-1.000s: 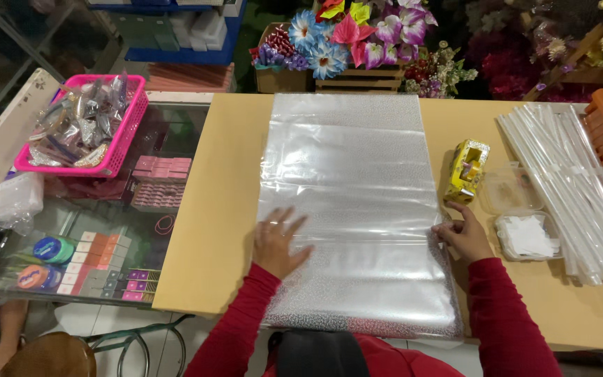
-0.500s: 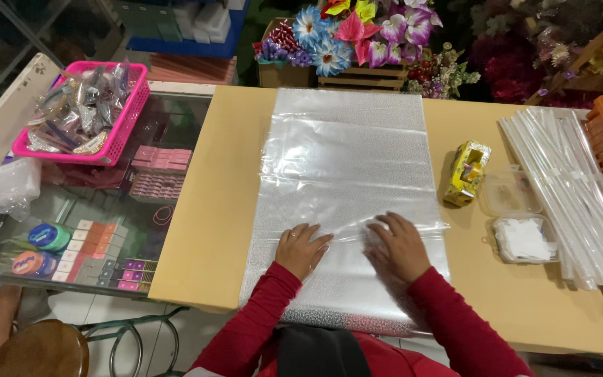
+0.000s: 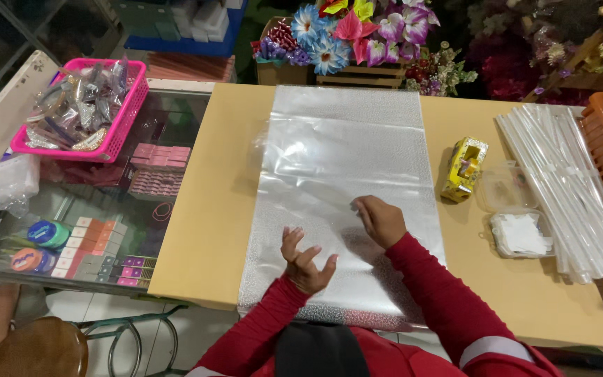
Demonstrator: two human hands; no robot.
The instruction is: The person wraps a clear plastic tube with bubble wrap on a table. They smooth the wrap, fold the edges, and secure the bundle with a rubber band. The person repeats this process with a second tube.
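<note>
My left hand is open and holds nothing, my right hand pinches the clear plastic sheet lying flat on the worktop — pulling hard could wrinkle it.

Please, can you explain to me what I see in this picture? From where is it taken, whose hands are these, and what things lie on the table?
The picture comes from a camera worn on a person's head, looking down. The two hands in red sleeves are that person's own. A clear plastic sheet lies on the tan table. The left hand is lifted above it, palm up, holding nothing. The right hand rests on the sheet with curled fingers. To the right lie a yellow tape dispenser and a bundle of clear sleeves. A pink basket stands to the left.
</note>
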